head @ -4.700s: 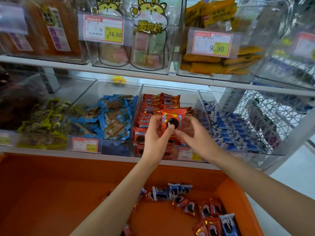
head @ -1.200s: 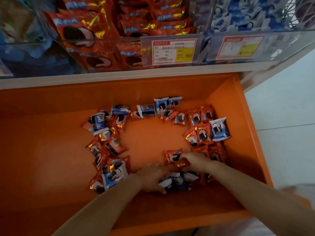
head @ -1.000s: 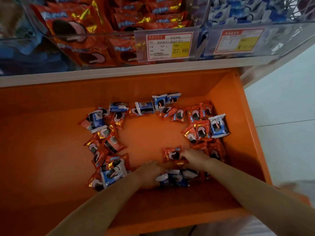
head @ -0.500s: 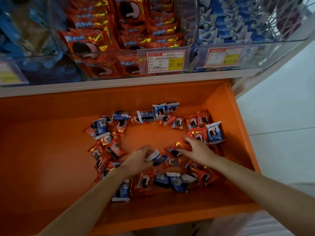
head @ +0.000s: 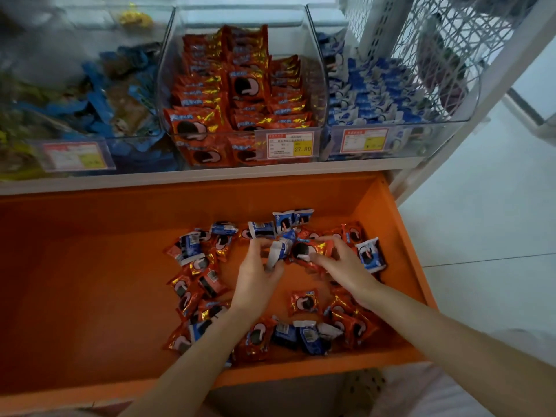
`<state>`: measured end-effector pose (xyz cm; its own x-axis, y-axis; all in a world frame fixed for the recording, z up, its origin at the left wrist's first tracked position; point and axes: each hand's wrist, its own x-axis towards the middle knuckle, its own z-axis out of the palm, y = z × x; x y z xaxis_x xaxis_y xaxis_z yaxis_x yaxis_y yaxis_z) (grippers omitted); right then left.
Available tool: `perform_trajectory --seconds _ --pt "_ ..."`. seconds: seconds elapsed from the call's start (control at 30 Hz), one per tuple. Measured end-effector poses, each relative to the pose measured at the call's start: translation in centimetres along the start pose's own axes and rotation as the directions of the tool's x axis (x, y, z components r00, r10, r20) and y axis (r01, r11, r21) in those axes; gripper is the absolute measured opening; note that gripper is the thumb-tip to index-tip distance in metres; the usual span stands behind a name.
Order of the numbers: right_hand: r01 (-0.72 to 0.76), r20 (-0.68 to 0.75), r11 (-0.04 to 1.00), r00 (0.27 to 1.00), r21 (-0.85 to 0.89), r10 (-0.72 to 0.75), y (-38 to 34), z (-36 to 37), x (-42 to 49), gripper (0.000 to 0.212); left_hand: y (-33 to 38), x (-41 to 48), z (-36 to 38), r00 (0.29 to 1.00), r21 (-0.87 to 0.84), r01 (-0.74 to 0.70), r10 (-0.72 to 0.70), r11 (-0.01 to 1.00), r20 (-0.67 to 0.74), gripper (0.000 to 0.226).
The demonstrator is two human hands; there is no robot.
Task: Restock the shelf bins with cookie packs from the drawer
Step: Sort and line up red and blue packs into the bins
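Note:
Over the open orange drawer (head: pixel 90 281), my left hand (head: pixel 255 275) grips a blue cookie pack (head: pixel 279 251). Beside it my right hand (head: pixel 343 266) pinches a red cookie pack (head: pixel 310 251). Both hands hover above several loose red and blue packs scattered on the drawer floor, among them a red one (head: pixel 304 302). On the shelf above, a clear bin of red packs (head: pixel 240 91) stands in the middle. To its right is a clear bin of blue packs (head: pixel 376 94).
A further clear bin (head: pixel 90 94) of mixed blue and yellow snacks stands at the shelf's left. Price tags hang on the bin fronts. A white wire rack (head: pixel 451 55) rises at the right, with pale floor (head: pixel 481 221) beyond the drawer's right wall.
Both hands have risen from the drawer's front toward its back, the left now holding a blue pack and the right a red one. The view has tilted up toward the bins.

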<state>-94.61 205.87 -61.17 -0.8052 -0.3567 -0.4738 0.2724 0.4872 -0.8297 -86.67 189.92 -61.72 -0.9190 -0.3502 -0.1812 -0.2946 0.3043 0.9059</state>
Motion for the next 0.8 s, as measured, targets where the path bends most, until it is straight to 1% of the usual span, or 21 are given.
perform_trajectory --seconds 0.1,0.17,0.23,0.33,0.4,0.5,0.6,0.67,0.8 --pt "0.035 0.009 0.998 0.999 0.048 -0.036 -0.9 -0.6 -1.4 0.039 1.6 -1.1 -0.3 0.999 -0.064 0.0 -0.002 0.998 -0.033 0.036" --pt "0.075 0.019 0.997 0.997 0.035 -0.075 -1.5 -1.0 -2.2 0.035 2.5 -1.5 -0.6 0.998 -0.043 -0.034 0.031 0.998 -0.061 0.039" --pt "0.11 0.004 0.994 0.994 -0.007 -0.11 -2.2 -1.2 -2.6 0.033 3.4 -1.5 -1.1 0.994 -0.006 -0.065 0.064 0.998 -0.088 0.038" --pt "0.136 -0.06 0.991 0.989 -0.015 -0.137 -4.0 -1.4 -2.7 0.039 5.1 -1.0 -2.5 0.985 0.005 -0.111 0.11 0.994 -0.134 0.032" --pt "0.16 -0.117 0.987 0.98 -0.006 -0.159 -5.6 -2.0 -2.4 0.043 6.5 -0.4 -3.8 0.971 0.008 -0.158 0.157 0.987 -0.179 0.032" --pt "0.258 -0.166 0.965 0.951 -0.05 -0.262 -8.7 -3.1 -1.7 0.035 8.5 0.5 -6.2 0.937 0.048 -0.223 0.228 0.974 -0.264 0.032" --pt "0.366 -0.17 0.928 0.912 -0.072 -0.373 -12.9 -3.7 -1.1 0.037 10.0 1.4 -8.4 0.906 0.088 -0.264 0.278 0.961 -0.32 0.033" --pt "0.442 -0.174 0.891 0.874 -0.101 -0.453 -15.4 -3.8 -0.4 0.037 10.5 2.0 -9.7 0.892 0.072 -0.285 0.292 0.956 -0.346 0.034" --pt "0.521 -0.161 0.825 0.814 -0.219 -0.558 -19.1 -3.1 2.0 0.034 11.0 3.2 -11.7 0.864 0.048 -0.314 0.306 0.948 -0.401 0.034"
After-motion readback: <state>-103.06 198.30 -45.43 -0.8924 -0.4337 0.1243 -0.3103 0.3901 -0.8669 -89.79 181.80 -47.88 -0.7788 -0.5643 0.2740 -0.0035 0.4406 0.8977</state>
